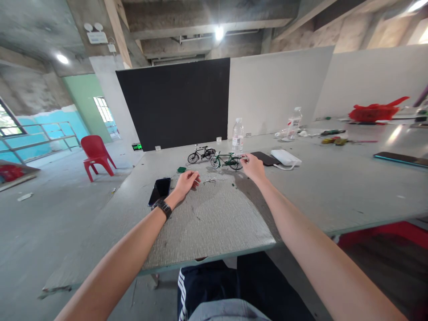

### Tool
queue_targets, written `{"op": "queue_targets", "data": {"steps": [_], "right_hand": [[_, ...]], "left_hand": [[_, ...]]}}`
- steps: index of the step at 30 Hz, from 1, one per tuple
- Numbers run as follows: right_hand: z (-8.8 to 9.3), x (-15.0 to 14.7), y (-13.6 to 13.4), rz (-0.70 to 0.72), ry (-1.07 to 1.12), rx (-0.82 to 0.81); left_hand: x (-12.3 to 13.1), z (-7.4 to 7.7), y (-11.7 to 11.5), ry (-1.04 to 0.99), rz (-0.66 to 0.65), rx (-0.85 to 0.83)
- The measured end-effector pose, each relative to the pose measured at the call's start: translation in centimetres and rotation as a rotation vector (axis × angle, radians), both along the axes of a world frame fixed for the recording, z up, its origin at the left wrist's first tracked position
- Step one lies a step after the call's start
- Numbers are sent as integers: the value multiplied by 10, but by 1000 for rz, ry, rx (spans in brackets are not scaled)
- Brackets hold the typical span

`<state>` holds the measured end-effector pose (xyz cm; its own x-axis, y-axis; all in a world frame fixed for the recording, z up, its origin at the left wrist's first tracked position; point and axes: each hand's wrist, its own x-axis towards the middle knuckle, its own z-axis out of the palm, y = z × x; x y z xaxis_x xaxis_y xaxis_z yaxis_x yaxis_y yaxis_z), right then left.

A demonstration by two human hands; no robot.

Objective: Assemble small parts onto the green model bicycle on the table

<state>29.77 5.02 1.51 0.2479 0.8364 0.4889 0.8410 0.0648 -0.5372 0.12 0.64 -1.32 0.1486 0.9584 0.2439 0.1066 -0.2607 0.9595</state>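
A green model bicycle (227, 161) stands upright on the grey table. My right hand (253, 167) is at its rear end, fingertips pinched together by the back wheel. Just behind it, a black model bicycle (201, 154) also stands upright. My left hand (187, 183), with a black watch (162, 207) on the wrist, rests on the table in front of the bicycles. Its fingers are curled in, and I cannot make out what they hold, if anything. Small silvery pieces (210, 180) lie to the right of that hand. A small green piece (181, 170) sits beyond it.
A phone (159, 191) lies left of my left hand. Behind my right hand are a water bottle (237, 135), a dark flat item (265, 158) and a white pouch (286, 158). Farther right are another bottle (294, 123), a red bag (372, 113) and a second phone (401, 158).
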Motion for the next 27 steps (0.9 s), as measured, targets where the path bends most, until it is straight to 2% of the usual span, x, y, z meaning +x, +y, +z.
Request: {"op": "queue_targets", "data": {"steps": [10,20,23,27], "right_hand": [[1,0,-1,-57,1,-83],[1,-2,0,-33,-59,-131],[8,-3,-3,-29,-80,-98],[28,2,-8,-79,-135,3]], "left_hand": [[-1,-1,1,5,-1,15],[1,3,-3,5,1,1],[1,3,-4,3,2,-5],[3,3,-3,3,5,-5]]}}
